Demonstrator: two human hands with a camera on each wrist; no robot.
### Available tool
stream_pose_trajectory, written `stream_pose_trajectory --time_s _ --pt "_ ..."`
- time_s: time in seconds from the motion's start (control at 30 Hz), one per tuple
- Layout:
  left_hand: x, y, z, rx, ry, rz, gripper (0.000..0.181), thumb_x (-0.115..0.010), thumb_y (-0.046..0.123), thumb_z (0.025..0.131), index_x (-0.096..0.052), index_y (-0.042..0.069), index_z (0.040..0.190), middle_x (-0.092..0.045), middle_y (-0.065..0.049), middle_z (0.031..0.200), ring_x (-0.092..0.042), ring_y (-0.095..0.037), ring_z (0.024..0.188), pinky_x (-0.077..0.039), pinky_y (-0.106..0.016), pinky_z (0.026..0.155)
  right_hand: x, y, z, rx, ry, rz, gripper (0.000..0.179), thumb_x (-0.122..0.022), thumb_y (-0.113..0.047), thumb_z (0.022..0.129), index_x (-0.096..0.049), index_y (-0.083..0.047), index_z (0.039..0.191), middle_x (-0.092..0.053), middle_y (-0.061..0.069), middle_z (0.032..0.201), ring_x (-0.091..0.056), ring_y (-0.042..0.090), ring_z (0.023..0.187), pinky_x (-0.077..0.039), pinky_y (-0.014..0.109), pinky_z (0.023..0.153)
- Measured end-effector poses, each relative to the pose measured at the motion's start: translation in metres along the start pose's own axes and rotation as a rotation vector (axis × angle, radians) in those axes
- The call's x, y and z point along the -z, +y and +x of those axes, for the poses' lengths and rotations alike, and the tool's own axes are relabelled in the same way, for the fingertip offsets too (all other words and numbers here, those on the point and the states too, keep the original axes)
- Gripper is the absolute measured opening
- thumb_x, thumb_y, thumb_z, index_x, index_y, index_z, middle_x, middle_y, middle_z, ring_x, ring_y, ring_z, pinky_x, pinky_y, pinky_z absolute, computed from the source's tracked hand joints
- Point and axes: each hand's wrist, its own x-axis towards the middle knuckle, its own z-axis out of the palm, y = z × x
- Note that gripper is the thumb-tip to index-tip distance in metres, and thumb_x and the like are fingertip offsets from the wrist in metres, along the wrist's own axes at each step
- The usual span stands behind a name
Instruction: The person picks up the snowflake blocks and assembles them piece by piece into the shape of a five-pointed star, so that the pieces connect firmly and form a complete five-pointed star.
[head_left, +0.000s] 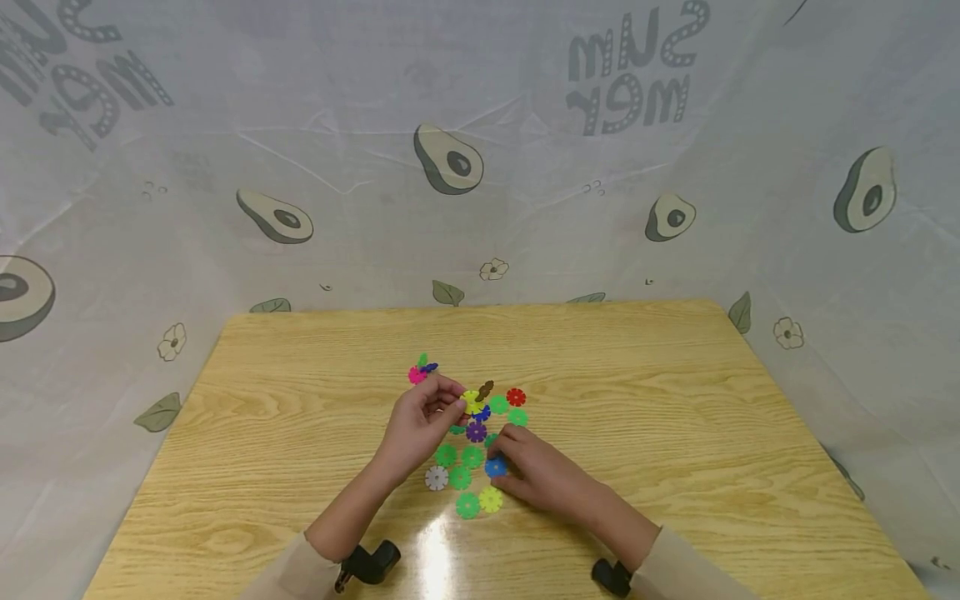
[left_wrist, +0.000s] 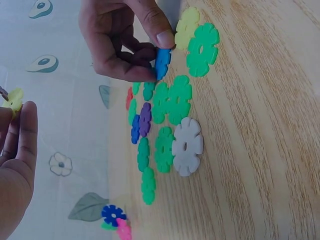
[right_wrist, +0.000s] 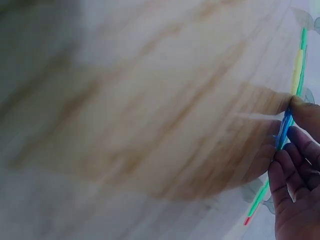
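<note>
In the head view my left hand (head_left: 422, 421) pinches a yellow notched plastic disc (head_left: 472, 402) between thumb and fingers, held up over the table. A brown disc (head_left: 485, 390) is joined to its upper edge at an angle. My right hand (head_left: 542, 468) is low over the table, thumb and fingers at opposite edges of a blue disc (head_left: 496, 467), which the left wrist view shows gripped too. Around it lie several green discs (head_left: 472, 457), a purple disc (head_left: 476, 432), a white disc (head_left: 437, 477) and another yellow disc (head_left: 491, 499).
A joined cluster with a pink disc (head_left: 417, 375) sits beyond my left hand. Farther right is a red disc (head_left: 516, 397). The wooden table (head_left: 675, 400) meets a printed cloth (head_left: 360, 167) hung at its back and sides.
</note>
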Motion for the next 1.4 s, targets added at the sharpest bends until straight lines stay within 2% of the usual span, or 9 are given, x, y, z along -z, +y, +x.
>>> stream_pose_trajectory --time_s 0.13,0.33,0.67,0.87,1.0,1.1,1.2,1.33,1.4 --pt "0.0 -0.001 0.0 -0.006 -0.001 0.005 0.015 -0.061 0.002 0.104 -0.062 -0.008 0.116 -0.067 -0.029 0.102 -0.074 -0.017 0.087 -0.063 -0.021 0.08 0.002 -0.001 0.002 -0.034 -0.026 0.012 0.025 -0.074 -0.023 0.099 -0.068 -0.01 0.118 -0.061 -0.001 0.112 -0.056 0.01 0.104 -0.056 0.033 0.095" --pt "0.0 -0.002 0.001 0.003 0.008 0.015 0.015 -0.062 0.003 0.104 -0.063 -0.006 0.116 -0.068 -0.027 0.102 -0.075 -0.022 0.087 -0.063 -0.022 0.08 0.004 0.001 0.004 -0.066 -0.038 0.079 0.028 -0.077 -0.021 0.097 -0.065 -0.007 0.118 -0.062 -0.001 0.105 -0.053 0.008 0.094 -0.054 0.028 0.085" --pt "0.0 -0.003 0.002 0.026 0.009 -0.002 0.015 -0.062 0.002 0.104 -0.063 -0.007 0.115 -0.068 -0.028 0.101 -0.074 -0.019 0.086 -0.065 -0.026 0.081 0.004 -0.001 0.004 -0.085 -0.023 0.093 0.022 -0.076 -0.021 0.096 -0.065 -0.007 0.11 -0.057 -0.002 0.098 -0.048 0.008 0.088 -0.049 0.024 0.077" --pt "-0.001 -0.003 0.002 0.033 0.006 -0.007 0.015 -0.062 0.003 0.104 -0.062 -0.007 0.115 -0.068 -0.028 0.102 -0.074 -0.016 0.086 -0.066 -0.041 0.086 0.016 0.0 0.003 -0.19 0.009 0.258 0.023 -0.074 -0.021 0.098 -0.063 -0.005 0.11 -0.061 -0.001 0.092 -0.055 0.01 0.08 -0.051 0.021 0.07" --pt "0.0 -0.003 0.002 0.032 0.005 -0.005 0.015 -0.062 0.003 0.104 -0.063 -0.006 0.116 -0.068 -0.028 0.102 -0.075 -0.019 0.087 -0.066 -0.042 0.086 0.028 -0.002 0.003 -0.166 0.069 0.33 0.025 -0.073 -0.018 0.099 -0.063 -0.002 0.115 -0.062 0.001 0.091 -0.056 0.009 0.081 -0.054 0.021 0.072" --pt "-0.001 -0.004 0.002 0.03 0.003 0.001 0.015 -0.062 0.003 0.103 -0.063 -0.006 0.115 -0.069 -0.028 0.102 -0.075 -0.025 0.087 -0.066 -0.037 0.084 0.038 -0.007 0.003 -0.114 0.15 0.321 0.026 -0.072 -0.016 0.099 -0.064 -0.002 0.119 -0.063 0.0 0.093 -0.057 0.008 0.084 -0.057 0.025 0.077" --pt "-0.002 -0.003 0.002 0.033 0.002 0.002 0.015 -0.063 0.003 0.103 -0.063 -0.006 0.115 -0.069 -0.028 0.101 -0.075 -0.025 0.087 -0.066 -0.035 0.083 0.045 -0.013 0.004 -0.058 0.242 0.303 0.025 -0.072 -0.016 0.1 -0.067 -0.004 0.121 -0.065 -0.002 0.095 -0.058 0.006 0.085 -0.059 0.028 0.08" --pt "-0.004 -0.002 0.001 0.031 -0.001 -0.008 0.014 -0.063 0.003 0.103 -0.063 -0.006 0.115 -0.069 -0.029 0.102 -0.075 -0.026 0.087 -0.066 -0.043 0.085 0.048 -0.019 0.006 -0.005 0.336 0.3 0.022 -0.072 -0.015 0.1 -0.07 -0.006 0.119 -0.067 -0.002 0.097 -0.06 0.003 0.084 -0.06 0.027 0.077" --pt "-0.004 -0.001 0.0 0.027 -0.003 -0.012 0.014 -0.063 0.003 0.103 -0.063 -0.005 0.115 -0.07 -0.028 0.101 -0.075 -0.031 0.088 -0.065 -0.047 0.085 0.048 -0.022 0.006 0.004 0.368 0.295 0.021 -0.073 -0.015 0.1 -0.07 -0.005 0.118 -0.068 -0.001 0.097 -0.061 0.002 0.083 -0.06 0.025 0.076"
